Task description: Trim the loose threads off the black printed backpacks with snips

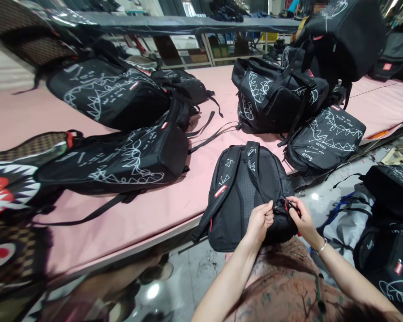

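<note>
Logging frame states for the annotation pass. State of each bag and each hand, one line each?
near backpack: back panel up, lower end overhanging the table edge toward the person
left hand: pinching the backpack's bottom edge
right hand: pinching a small red-and-black part there
pink table: covered with bags
two black printed backpacks: lying flat, straps loose
shark-print bag: lying at the left edge
bags on floor: piled at right

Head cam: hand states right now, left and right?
Left hand: closed, pinching the near end of the black backpack.
Right hand: closed, pinching a small red-and-black piece there; cannot tell what.
</note>
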A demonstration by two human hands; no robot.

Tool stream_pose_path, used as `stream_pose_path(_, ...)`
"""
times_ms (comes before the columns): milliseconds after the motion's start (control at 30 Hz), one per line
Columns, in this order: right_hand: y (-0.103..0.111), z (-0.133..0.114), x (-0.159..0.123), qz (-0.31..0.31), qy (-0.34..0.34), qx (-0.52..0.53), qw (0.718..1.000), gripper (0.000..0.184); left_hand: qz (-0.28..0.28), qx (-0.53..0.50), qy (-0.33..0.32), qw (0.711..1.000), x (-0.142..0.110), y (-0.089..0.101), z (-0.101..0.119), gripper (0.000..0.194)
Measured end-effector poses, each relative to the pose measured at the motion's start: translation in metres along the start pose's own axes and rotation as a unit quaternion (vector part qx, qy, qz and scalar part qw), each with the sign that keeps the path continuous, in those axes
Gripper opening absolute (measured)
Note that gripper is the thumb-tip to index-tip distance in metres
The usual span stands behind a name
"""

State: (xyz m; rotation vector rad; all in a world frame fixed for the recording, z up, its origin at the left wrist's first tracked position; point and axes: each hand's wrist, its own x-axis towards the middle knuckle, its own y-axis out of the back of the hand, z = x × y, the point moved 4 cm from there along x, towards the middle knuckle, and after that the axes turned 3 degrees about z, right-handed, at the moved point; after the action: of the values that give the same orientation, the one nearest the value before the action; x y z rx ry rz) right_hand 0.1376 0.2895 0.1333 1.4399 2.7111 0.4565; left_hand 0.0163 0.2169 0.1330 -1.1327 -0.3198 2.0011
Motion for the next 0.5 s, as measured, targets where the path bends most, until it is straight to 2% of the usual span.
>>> stream_pose_path(100, 0.015, -0.012, 0.004, 0.005, 0.109, -0.124, 0.986, 0.022, 0.004, -0.006, -0.003, 1.000, 0.000, 0.002, 0.002, 0.064)
stream_pose_path(233, 0.026, -0.023, 0.009, -0.001, 0.266, -0.223, 0.938, 0.018, 0.000, -0.010, -0.001, 1.000, 0.001, 0.002, 0.002, 0.063)
stream_pose_path(333, 0.027, -0.028, 0.011, -0.012, 0.315, -0.239, 0.918, 0.017, -0.004, -0.011, 0.003, 1.000, 0.002, 0.002, 0.001, 0.062)
stream_pose_path(500, 0.022, -0.034, 0.015, -0.042, 0.345, -0.255, 0.902, 0.018, -0.011, -0.003, 0.001, 1.000, 0.002, 0.001, 0.001, 0.061)
